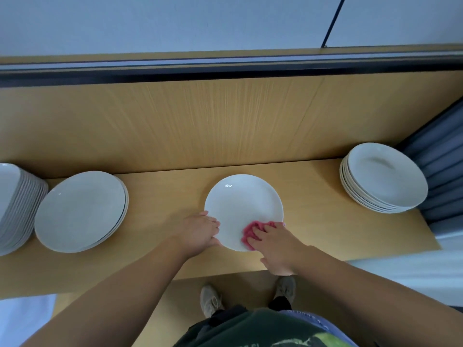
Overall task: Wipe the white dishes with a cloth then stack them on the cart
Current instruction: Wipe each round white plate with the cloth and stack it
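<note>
One white plate point(241, 206) lies flat on the wooden counter point(310, 221), about in the middle, close to the near edge. The left hand point(200, 231) holds this plate at its left rim: the fingers are bent over the top of the rim and the thumb comes against the edge from the near side, so the rim is pinched between them. The right hand point(273, 242) rests on a pink cloth point(250, 232), which is bunched on the near right part of the plate. The fingers lie on top of the cloth and press it down onto the plate, while the thumb stays stretched out to the near side, apart from the cloth.

A low pile of plates point(80, 211) stands on the counter to the left. A taller pile point(17, 211) is just beside it at the left border. A third pile point(383, 176) stands far to the right, near a grey curtain point(438, 171). Two shoes point(210, 300) show on the floor below the counter.
</note>
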A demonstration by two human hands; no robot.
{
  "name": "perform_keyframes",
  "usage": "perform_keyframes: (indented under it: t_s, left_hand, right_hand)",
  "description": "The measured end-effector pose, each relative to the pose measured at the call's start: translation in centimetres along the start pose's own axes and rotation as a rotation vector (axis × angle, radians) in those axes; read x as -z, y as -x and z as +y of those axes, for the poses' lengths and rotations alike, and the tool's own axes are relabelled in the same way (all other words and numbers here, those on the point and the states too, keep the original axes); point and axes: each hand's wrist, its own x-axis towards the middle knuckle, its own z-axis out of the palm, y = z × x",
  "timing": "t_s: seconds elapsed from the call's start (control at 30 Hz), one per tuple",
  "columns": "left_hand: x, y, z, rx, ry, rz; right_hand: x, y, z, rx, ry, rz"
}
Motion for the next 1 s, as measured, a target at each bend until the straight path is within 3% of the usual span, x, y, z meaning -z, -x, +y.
perform_keyframes:
  t_s: [0.17, 0.4, 0.7, 1.0]
  left_hand:
    - [0.0, -0.1, -0.1, 0.011, 0.047, -0.023]
    - [0.4, 0.5, 0.6, 0.068, 0.078, 0.065]
    - [1.2, -2.8, 8.4, 0.118, 0.119, 0.169]
    - [0.7, -5.7, 12.7, 0.234, 0.04, 0.036]
  right_hand:
    - [-0.5, -0.7, -0.5, 0.126, -0.113, 0.11]
    - [0.2, 0.3, 3.9, 0.071, -0.503, 0.177]
    - [0.9, 2.7, 10.7, -0.131, -0.549, 0.397]
    - [0.5, 2.8, 12.8, -0.111, -0.535, 0.403]
